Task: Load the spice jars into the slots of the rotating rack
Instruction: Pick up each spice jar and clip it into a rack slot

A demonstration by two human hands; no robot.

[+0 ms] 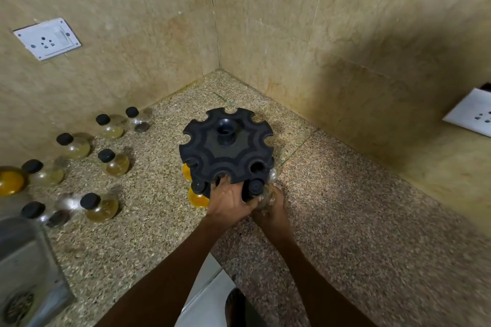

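A black rotating rack (225,146) with scalloped slots around its rim stands on the speckled stone counter (345,207) in the corner. My left hand (229,202) grips the rack's near edge, fingers in a slot. My right hand (273,207) is closed around a clear round jar with a black cap (256,186), pressed against the rack's lower tier. A yellow-filled jar (198,195) sits in the lower tier to the left of my left hand. Several loose round jars with black caps, such as one (114,162) and another (99,206), stand on the counter at the left.
Tiled walls meet behind the rack. A white socket plate (47,38) is on the left wall, another (475,114) on the right wall. A steel sink with a drain (24,281) lies at the lower left. The counter edge runs below my forearms.
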